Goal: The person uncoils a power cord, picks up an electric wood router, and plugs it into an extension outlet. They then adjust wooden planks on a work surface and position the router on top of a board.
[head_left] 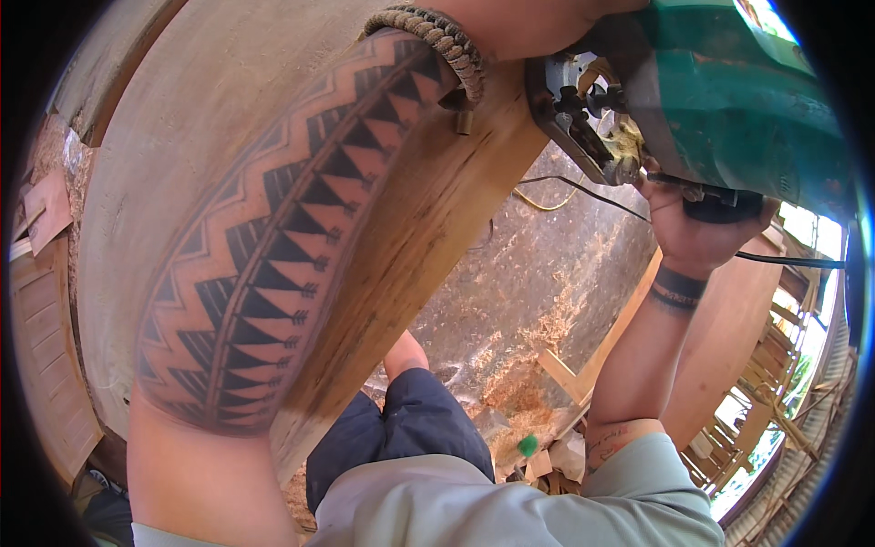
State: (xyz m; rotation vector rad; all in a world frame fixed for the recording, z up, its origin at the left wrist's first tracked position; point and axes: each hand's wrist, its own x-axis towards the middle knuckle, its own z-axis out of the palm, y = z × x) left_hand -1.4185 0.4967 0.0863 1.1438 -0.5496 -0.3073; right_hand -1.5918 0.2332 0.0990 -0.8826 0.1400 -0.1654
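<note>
One big green power tool with a metal base (pixel 720 91) is seen at the top right. One thin black cord (pixel 784 260) runs from it to the right edge. One long brown wooden beam (pixel 410 264) slants from the tool down to the lower left. One wide, pale, curved wooden board (pixel 182 137) lies behind the beam and fills the upper left.

Two arms are seen. The left forearm is marked with black triangle patterns and lies along the beam. One braided tan cord bracelet (pixel 437 41) is worn at its wrist. The left hand (pixel 538 23) is cut off by the top edge, beside the tool. Its fingers are not shown, so it cannot be told if they are open or closed, or what is touched.

The right hand (pixel 697 232) is held up under the tool. Its fingers are curled tight around a dark part at the bottom of the tool. One dark band (pixel 679 290) is seen around the right wrist.

Down below, a floor covered in pale sawdust (pixel 529 310) is seen. A few short wood scraps (pixel 565 374) lie on it. One small bright green thing (pixel 528 445) lies among them, and what it is cannot be told. One knee in dark blue shorts (pixel 410 428) is seen at the bottom, above a grey-green shirt (pixel 510 506). Flat wooden planks (pixel 46 346) lie at the far left.
</note>
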